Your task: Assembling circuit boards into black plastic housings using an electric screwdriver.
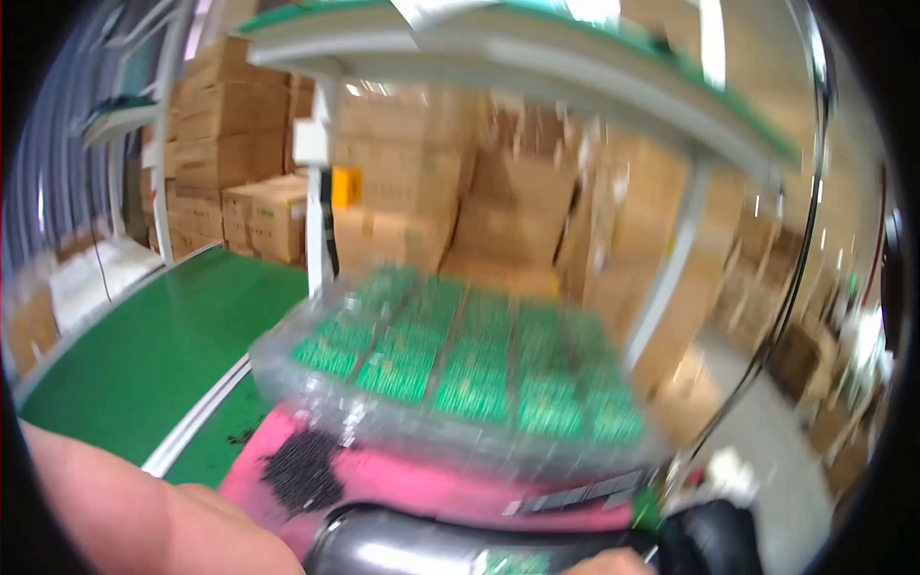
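Large and blurred, my left hand [153, 503] comes in at the lower left, beside a pink mat [402, 470]. Its fingertips are out of sight, so what it holds, if anything, does not show. Only a fingertip of my right hand [610, 563] appears at the bottom edge. Close to it lies a small green circuit board [513, 561], in front of a glossy black curved object [412, 539] whose kind I cannot make out. On the mat sits a heap of tiny black parts [305, 470]. Behind it, rows of green circuit boards [470, 359] fill a clear plastic tray [283, 369].
A green work surface [192, 326] with a pale strip [206, 410] extends left. Overhead runs a white-framed shelf [537, 72]. Stacked cardboard boxes [402, 163] stand behind. A black cable [800, 249] hangs at the right, and a dark strip [585, 494] lies near the mat's right end.
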The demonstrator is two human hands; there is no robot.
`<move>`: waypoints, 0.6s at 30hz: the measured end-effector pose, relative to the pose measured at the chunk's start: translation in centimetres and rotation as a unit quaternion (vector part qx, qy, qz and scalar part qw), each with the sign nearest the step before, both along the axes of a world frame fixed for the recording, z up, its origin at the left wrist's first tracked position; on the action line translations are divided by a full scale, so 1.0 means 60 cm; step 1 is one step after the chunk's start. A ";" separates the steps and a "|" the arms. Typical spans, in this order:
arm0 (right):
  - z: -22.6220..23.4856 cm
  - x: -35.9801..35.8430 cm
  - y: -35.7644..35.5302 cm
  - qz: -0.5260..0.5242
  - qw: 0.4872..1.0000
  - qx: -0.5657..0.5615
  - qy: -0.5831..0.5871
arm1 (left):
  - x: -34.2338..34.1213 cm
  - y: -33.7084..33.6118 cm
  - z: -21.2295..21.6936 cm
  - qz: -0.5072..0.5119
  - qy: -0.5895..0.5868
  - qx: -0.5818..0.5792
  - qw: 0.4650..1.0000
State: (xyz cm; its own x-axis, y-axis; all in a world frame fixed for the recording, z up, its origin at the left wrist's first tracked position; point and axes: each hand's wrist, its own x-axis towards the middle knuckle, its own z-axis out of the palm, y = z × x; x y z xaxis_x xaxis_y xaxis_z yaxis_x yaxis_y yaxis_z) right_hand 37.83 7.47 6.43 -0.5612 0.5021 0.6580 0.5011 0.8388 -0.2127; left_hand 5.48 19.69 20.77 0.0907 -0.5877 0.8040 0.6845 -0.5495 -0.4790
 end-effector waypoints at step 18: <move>0.140 -0.087 -0.013 -0.045 0.993 0.075 -0.080 | -0.012 -0.014 -0.174 -0.192 -0.010 -0.064 0.979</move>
